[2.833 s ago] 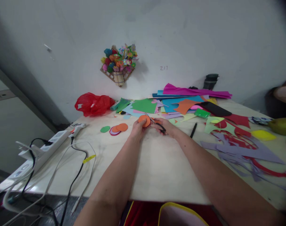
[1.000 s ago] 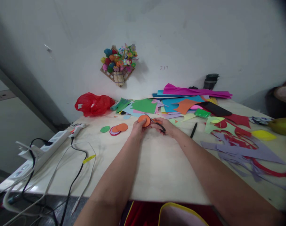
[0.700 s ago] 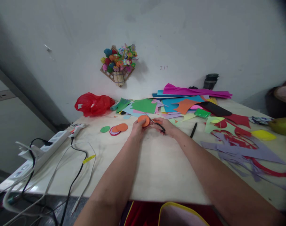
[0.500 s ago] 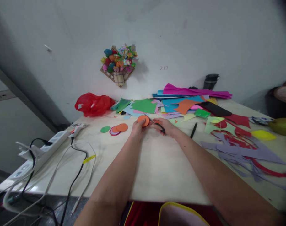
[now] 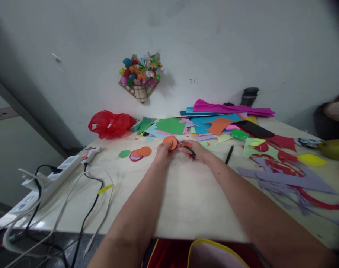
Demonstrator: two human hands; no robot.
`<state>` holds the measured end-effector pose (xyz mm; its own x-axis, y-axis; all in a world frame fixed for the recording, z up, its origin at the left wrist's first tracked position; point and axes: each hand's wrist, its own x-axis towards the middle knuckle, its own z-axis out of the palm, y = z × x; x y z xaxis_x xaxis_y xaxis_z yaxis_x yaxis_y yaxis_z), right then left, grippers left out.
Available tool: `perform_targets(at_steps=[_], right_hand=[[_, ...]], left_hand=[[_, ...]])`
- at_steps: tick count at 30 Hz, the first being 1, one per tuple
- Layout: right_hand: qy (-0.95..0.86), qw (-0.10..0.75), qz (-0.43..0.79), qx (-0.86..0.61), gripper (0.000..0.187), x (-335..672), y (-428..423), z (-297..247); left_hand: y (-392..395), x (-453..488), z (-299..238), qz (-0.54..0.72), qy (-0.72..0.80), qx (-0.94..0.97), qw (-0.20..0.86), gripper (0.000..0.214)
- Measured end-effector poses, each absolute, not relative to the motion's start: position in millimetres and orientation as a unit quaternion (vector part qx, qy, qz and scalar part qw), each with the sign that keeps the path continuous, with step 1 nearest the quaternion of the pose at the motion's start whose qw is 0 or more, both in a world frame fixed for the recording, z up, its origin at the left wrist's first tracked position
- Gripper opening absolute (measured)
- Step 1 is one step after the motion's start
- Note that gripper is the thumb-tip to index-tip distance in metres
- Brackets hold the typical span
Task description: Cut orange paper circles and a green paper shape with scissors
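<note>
My left hand [image 5: 163, 154] is closed on an orange paper disc [image 5: 169, 142], held just above the white table [image 5: 183, 197]. My right hand [image 5: 198, 150] grips black-handled scissors [image 5: 186, 147], whose blades reach into the disc's right edge. To the left of my hands lie cut paper circles [image 5: 141, 152] in orange and red, and a green oval [image 5: 124, 153]. A black pen [image 5: 229, 154] rests to the right of my right wrist.
Sheets of coloured paper [image 5: 211, 123] pile at the table's back, with purple and red offcuts [image 5: 286, 173] at the right. A red plastic bag [image 5: 110, 123], a glue gun [image 5: 91, 152], a power strip [image 5: 50, 178] and cables occupy the left. Another person [image 5: 335, 111] sits at far right.
Almost nothing differs. The orange disc has turned slightly in my left hand while the scissors stay at its edge.
</note>
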<state>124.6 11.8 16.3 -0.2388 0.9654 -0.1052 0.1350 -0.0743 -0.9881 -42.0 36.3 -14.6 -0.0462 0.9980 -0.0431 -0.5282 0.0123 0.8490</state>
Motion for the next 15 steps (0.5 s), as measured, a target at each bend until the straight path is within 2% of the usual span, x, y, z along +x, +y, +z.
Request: perform_targets(at_steps=[15], right_hand=[[-0.572,0.384,0.539,-0.485,0.053,123.0,12.8,14.5]], left_hand=[[35.2,-40.4,-14.0,0.622,0.353,0.333,0.615,0.024]])
